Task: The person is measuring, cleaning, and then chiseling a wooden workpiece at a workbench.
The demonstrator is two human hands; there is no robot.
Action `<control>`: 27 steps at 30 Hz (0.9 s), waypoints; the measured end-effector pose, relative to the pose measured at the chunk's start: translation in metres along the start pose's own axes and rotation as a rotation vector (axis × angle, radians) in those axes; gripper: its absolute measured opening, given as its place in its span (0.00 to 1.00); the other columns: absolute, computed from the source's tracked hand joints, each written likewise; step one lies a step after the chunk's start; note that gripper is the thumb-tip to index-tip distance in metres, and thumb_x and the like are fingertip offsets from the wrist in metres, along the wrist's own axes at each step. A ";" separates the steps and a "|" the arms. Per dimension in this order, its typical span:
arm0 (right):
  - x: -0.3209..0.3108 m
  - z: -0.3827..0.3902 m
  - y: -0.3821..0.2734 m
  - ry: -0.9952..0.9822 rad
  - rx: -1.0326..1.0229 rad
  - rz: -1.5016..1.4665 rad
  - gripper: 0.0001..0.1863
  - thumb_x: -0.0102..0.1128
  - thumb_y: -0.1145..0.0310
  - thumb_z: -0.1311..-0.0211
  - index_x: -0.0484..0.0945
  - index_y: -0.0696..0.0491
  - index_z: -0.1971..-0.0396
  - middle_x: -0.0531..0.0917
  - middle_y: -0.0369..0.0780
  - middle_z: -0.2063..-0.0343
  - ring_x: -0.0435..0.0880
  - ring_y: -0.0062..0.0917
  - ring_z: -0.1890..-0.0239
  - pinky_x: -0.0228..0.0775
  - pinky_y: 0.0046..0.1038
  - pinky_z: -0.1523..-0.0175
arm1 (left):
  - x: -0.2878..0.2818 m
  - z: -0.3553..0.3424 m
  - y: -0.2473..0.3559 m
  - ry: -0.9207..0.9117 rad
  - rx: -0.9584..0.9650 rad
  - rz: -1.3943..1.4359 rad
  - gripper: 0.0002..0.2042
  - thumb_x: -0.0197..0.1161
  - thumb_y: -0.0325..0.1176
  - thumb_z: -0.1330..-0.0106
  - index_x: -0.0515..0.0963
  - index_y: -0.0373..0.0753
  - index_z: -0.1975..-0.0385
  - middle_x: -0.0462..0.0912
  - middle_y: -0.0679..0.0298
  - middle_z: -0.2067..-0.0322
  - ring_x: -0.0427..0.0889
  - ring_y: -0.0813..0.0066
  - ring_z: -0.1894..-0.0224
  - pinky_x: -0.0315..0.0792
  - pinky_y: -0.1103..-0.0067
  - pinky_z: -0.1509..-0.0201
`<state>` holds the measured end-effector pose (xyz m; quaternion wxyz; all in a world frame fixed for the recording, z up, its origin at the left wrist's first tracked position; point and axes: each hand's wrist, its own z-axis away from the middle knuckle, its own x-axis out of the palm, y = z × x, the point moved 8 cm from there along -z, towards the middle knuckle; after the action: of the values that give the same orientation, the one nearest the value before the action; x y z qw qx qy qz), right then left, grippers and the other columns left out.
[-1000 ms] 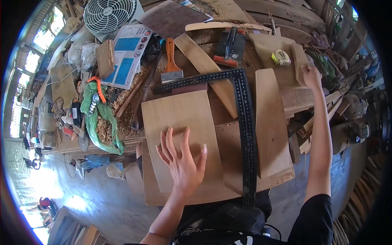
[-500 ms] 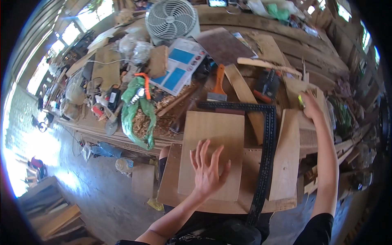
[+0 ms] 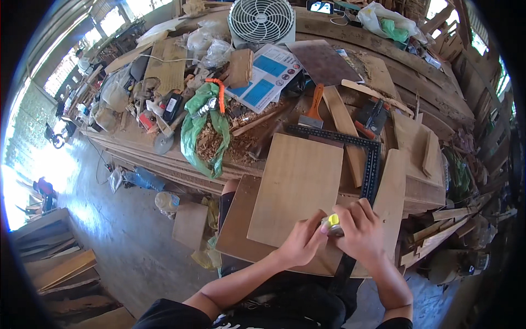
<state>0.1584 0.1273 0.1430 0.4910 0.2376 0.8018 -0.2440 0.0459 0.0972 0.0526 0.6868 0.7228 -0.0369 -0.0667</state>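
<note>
A yellow and grey tape measure (image 3: 332, 224) is gripped in my right hand (image 3: 356, 230) over the lower right of a pale rectangular board (image 3: 293, 183). My left hand (image 3: 304, 241) is closed at the tape measure's left side, thumb and fingers against it. A black metal square (image 3: 372, 164) lies around the board's top and right edges, its long arm passing under my hands. A long pale plank (image 3: 392, 192) is at the right, and a brown panel (image 3: 235, 225) lies beneath the board.
The cluttered bench holds an orange brush (image 3: 316, 103), a fan (image 3: 262, 19), a printed sheet (image 3: 264, 74), a green bag with shavings (image 3: 192, 126), an orange clamp-like item (image 3: 221, 93) and scrap boards. Stacked offcuts (image 3: 71, 263) stand at lower left, more wood (image 3: 438, 230) at right.
My right hand has taken the tape measure from the board at upper right and brought it down to the middle. My left hand has left the pale board's face and closed on the tape measure.
</note>
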 end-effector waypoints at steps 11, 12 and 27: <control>0.031 0.013 0.003 0.061 0.092 -0.048 0.31 0.75 0.74 0.55 0.75 0.53 0.47 0.77 0.44 0.61 0.82 0.40 0.58 0.80 0.38 0.60 | -0.043 0.009 -0.035 0.114 -0.302 0.314 0.15 0.57 0.43 0.18 0.72 0.37 0.64 0.70 0.74 0.78 0.67 0.87 0.76 0.62 0.81 0.72; 0.031 0.016 0.011 0.046 0.106 -0.056 0.31 0.76 0.74 0.56 0.75 0.52 0.47 0.77 0.44 0.60 0.82 0.41 0.58 0.80 0.39 0.59 | -0.066 0.012 -0.024 0.181 -0.179 0.180 0.15 0.58 0.42 0.19 0.72 0.37 0.64 0.70 0.73 0.77 0.68 0.86 0.75 0.62 0.80 0.72; 0.052 0.041 0.046 -0.144 0.115 0.179 0.29 0.64 0.76 0.44 0.75 0.47 0.40 0.72 0.45 0.50 0.78 0.42 0.50 0.83 0.38 0.60 | -0.159 0.033 -0.049 0.368 -0.028 -0.714 0.14 0.55 0.39 0.19 0.71 0.32 0.59 0.81 0.46 0.65 0.80 0.41 0.61 0.73 0.61 0.56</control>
<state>0.1933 0.1440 0.0719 0.5525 0.3177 0.7249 -0.2613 -0.1183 0.0901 0.0092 0.6252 0.6808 0.3410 -0.1711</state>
